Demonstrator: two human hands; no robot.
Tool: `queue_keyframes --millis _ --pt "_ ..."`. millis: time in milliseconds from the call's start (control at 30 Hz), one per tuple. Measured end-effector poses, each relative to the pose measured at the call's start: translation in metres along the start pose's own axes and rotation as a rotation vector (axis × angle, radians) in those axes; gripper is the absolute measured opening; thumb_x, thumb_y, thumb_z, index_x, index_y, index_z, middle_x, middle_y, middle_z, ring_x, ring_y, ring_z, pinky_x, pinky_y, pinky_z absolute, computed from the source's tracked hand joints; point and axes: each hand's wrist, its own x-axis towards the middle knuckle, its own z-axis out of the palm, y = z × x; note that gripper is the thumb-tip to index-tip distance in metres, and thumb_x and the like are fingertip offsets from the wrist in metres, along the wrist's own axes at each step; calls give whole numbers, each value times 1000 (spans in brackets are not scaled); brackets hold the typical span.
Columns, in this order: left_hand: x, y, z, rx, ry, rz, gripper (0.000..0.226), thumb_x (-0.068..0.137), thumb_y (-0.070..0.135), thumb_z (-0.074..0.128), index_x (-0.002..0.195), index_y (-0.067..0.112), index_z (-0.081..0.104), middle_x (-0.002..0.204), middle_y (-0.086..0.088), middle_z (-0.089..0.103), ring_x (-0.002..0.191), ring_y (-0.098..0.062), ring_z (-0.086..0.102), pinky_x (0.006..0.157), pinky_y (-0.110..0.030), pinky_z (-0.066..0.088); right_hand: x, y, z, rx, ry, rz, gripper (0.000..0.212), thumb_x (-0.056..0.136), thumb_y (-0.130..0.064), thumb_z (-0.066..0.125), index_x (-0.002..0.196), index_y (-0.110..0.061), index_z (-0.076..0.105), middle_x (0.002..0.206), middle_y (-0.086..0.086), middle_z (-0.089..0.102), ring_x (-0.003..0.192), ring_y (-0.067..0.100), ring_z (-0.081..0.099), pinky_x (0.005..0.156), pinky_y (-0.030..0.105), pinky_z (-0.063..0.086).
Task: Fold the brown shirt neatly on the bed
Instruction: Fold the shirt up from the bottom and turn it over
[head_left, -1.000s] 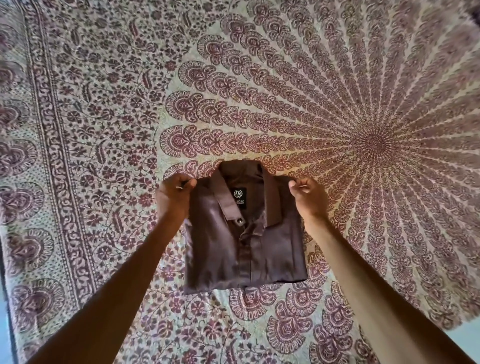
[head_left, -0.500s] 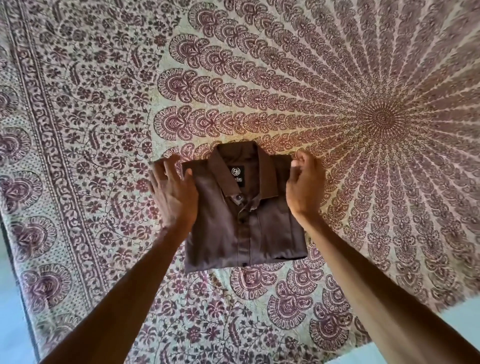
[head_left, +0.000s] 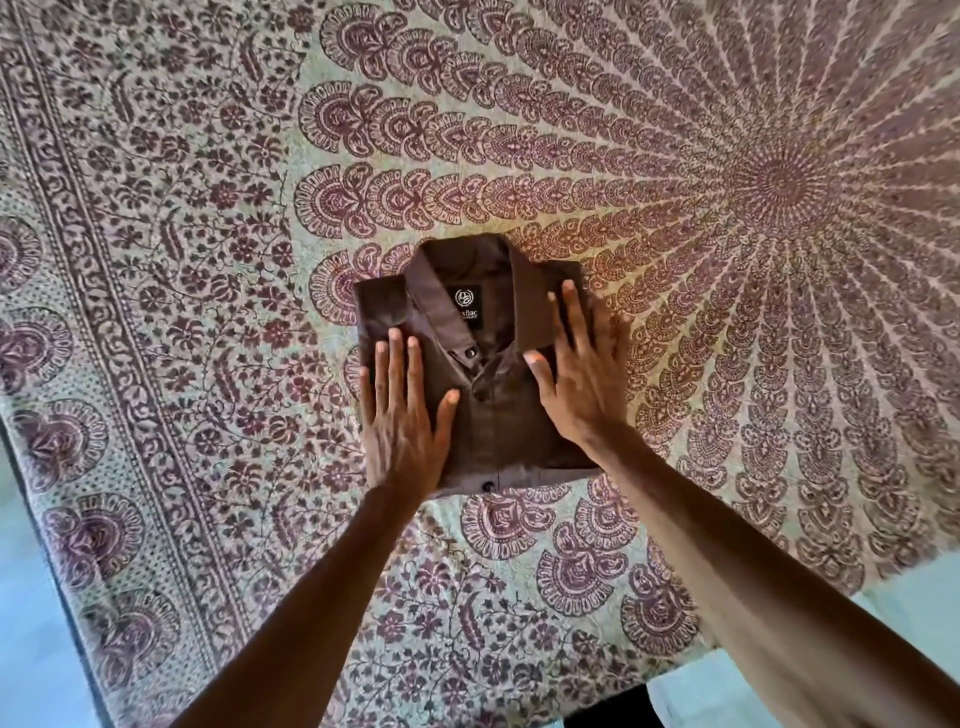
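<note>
On the bed (head_left: 208, 322) — hands (head_left: 402, 421) (head_left: 579, 379) flat on the brown shirt (head_left: 493, 431).

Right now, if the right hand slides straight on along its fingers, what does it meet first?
Likely nothing solid: the right hand lies flat on the brown shirt, pointing beside the collar toward the shirt's top edge; beyond is only bedspread.

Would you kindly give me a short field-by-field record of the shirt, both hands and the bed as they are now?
brown shirt: folded into a compact rectangle, front up, collar at the far end
black label: inside the collar
left hand: flat on the shirt's left side, fingers straight
right hand: flat on the shirt's right side, fingers straight
patterned bedspread: under the shirt
</note>
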Motion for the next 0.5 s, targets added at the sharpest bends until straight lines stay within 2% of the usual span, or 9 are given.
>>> queue_keyframes --millis 133,300,400,500 --pt "-9 5 -14 -9 58 5 66 99 44 38 152 8 22 161 -10 15 150 -26 8 122 -45 10 -24 -10 -20 1 37 87 66 101 -54 22 153 -13 20 163 9 4 150 31 2 118 56 11" --pt "-38 19 -9 -40 -14 9 70 97 50 37 154 14 17 162 -6 9 150 -23 4 121 -46 10 -83 -20 -9 74 12 51 74 98 -59 28 154 -14 17 164 6 2 151 25 -2 120 53 8" --pt "-38 13 2 -16 -54 -42 71 97 54 34 155 18 12 163 -4 5 150 -22 2 121 -47 11 -76 -8 10 84 -43 28 75 97 -61 25 155 -17 9 164 2 -3 151 25 -4 119 54 11" --pt "-34 11 5 0 -59 -45 72 97 54 33 155 18 11 163 -4 5 150 -22 1 121 -47 12 -65 0 15 71 -54 24 75 97 -61 25 155 -17 8 164 1 -2 151 26 -1 120 53 11"
